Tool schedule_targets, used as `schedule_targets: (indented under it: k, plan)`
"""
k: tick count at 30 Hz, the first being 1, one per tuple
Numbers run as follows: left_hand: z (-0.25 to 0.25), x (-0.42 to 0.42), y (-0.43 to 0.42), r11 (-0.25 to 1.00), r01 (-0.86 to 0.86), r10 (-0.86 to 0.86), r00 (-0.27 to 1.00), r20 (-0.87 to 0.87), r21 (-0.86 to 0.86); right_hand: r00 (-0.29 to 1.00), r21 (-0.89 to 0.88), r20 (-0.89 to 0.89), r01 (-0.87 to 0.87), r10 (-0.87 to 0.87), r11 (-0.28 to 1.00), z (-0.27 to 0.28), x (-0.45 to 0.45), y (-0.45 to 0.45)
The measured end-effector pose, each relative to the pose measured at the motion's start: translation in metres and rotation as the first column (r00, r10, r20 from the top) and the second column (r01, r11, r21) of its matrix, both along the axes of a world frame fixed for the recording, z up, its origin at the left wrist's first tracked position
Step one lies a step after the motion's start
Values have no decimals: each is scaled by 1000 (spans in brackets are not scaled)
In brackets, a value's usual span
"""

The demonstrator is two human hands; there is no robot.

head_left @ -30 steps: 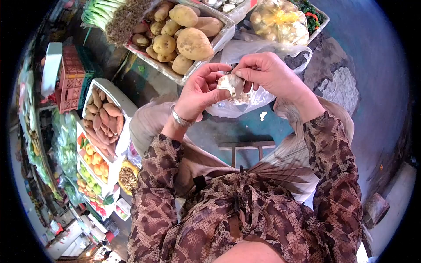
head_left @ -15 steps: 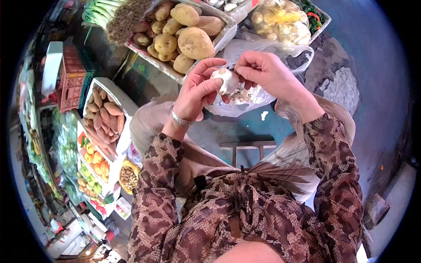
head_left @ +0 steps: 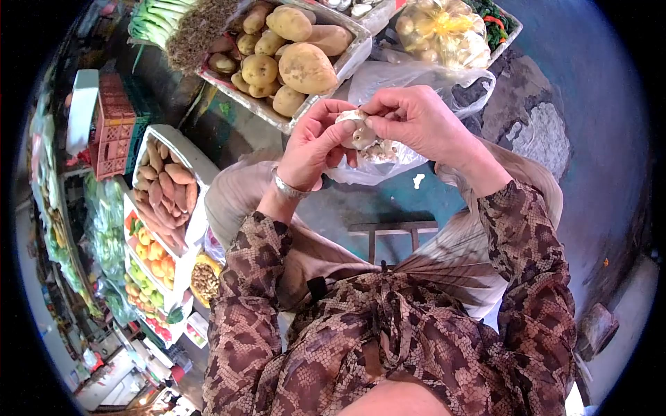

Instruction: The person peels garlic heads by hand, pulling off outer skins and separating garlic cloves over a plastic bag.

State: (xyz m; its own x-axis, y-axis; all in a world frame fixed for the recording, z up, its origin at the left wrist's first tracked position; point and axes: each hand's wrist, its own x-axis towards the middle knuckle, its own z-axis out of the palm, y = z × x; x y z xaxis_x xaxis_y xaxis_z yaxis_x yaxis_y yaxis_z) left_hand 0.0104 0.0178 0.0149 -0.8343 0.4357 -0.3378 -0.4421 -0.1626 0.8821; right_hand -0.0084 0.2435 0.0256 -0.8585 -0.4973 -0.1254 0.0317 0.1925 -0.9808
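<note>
a pale garlic bulb (head_left: 362, 136) sits up between the person's two hands, in front of the body and above the lap. the left hand (head_left: 313, 144) grips it from its side, thumb laid across the face of the bulb and fingers curled behind. the right hand (head_left: 415, 123) has its thumb and forefinger pinched together against the upper edge of the bulb on that side; whether a bit of skin is caught between those tips i can't tell from here. a silvery band (head_left: 290, 188) circles the left wrist.

right under the hands, pale scraps (head_left: 383, 150) lie in a thin plastic bag (head_left: 409, 75), which spreads out beyond the right hand too. a small white scrap (head_left: 417, 181) lies on the floor, nearer the body than the hands. closer in again, between the spread knees, is a dark bar (head_left: 393, 227).

past the left hand, just ahead of it, stands a box (head_left: 285, 126) of potatoes (head_left: 307, 68). ahead of the right hand, well apart from it, is a clear bag (head_left: 442, 33) of round pale things, gathered with something yellow. off to the left of the left hand, a white box (head_left: 196, 154) holds sweet potatoes (head_left: 166, 186), with a pink-red crate (head_left: 113, 121) farther out.
</note>
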Motion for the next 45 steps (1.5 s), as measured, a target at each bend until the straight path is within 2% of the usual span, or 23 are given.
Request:
schedule_targets:
  k: [4, 9, 12, 17, 19, 23, 30, 32, 36, 38, 39, 41, 45]
  plan:
    - [8, 2, 7, 997, -74, 74, 997, 29, -7, 1000, 14, -3, 4, -4, 1000, 0, -2, -1]
    - [11, 2, 7, 997, -78, 78, 997, 22, -6, 1000, 40, 13, 21, -21, 999, 0, -3, -3]
    - [13, 1, 8, 994, -102, 103, 994, 23, -23, 995, -35, 49, 94, -92, 995, 4, -2, -4]
    - [6, 1, 6, 994, -94, 93, 995, -16, -50, 984, 71, -163, 77, -65, 995, -3, -1, -4]
    - [6, 2, 6, 992, -83, 82, 997, -7, -100, 982, 100, -177, 83, -64, 992, 1, -1, -4]
    - [5, 1, 5, 992, -85, 87, 996, 15, -93, 967, 127, -251, 69, -36, 989, 2, -1, -3]
    - [10, 1, 6, 995, -74, 74, 997, -13, -63, 965, 109, -238, 138, -109, 984, -6, -2, -2]
    - [8, -1, 3, 995, -77, 78, 997, 13, -58, 978, 16, -170, 126, -122, 992, -6, -3, -3]
    - [3, -1, 2, 989, -136, 138, 990, 30, -51, 997, 57, -56, 64, -61, 996, 10, 0, -2]
    - [3, 0, 4, 988, -136, 139, 990, 25, -72, 967, 31, -249, 67, -57, 997, -3, 1, -5]
    - [2, 0, 4, 987, -134, 136, 990, 21, -88, 967, 30, -248, 67, -57, 997, -2, 1, -4]
    - [1, 0, 5, 986, -131, 133, 991, 18, -104, 909, 228, -415, 87, 16, 970, 1, 0, -4]
    - [0, 1, 4, 988, -99, 105, 994, 40, -119, 917, 197, -399, 110, -23, 974, -3, 4, -7]
